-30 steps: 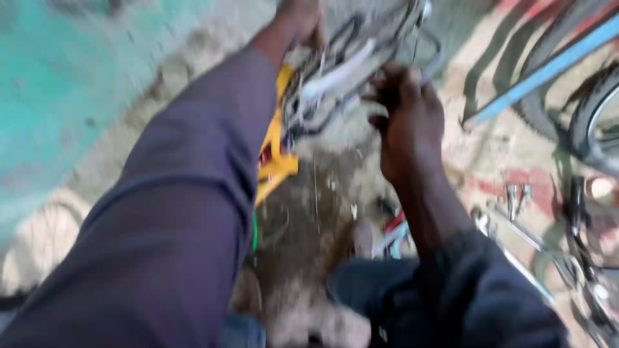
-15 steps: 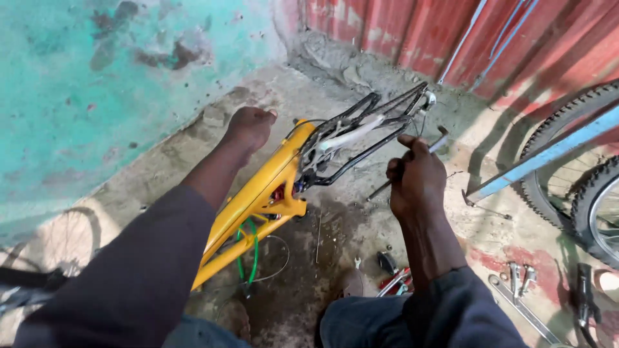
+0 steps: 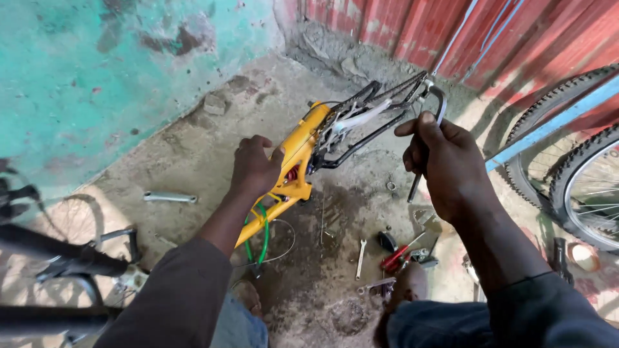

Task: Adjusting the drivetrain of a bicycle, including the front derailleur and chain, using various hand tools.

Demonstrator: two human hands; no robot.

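Observation:
A yellow bicycle frame point(image 3: 293, 161) lies tilted over the dirt floor, with a black rear triangle point(image 3: 371, 119) and chainring at its upper end. My left hand point(image 3: 255, 167) grips the yellow tube near the middle. My right hand point(image 3: 442, 154) is closed around a dark metal wrench point(image 3: 416, 183), whose upper end meets the tip of the black rear part. Green cable point(image 3: 261, 235) loops under the frame.
Loose tools lie on the ground: a spanner point(image 3: 361, 258), red-handled pliers point(image 3: 396, 254), a silver bar point(image 3: 169, 197). Bicycle wheels point(image 3: 580, 174) and a blue tube stand at right by a red corrugated wall. Another bicycle's parts point(image 3: 64, 270) sit at lower left. A turquoise wall rises at left.
My left hand has slid down the yellow frame toward me and now grips it. My right hand has risen with the wrench to the rear end. The view has steadied and pulled back.

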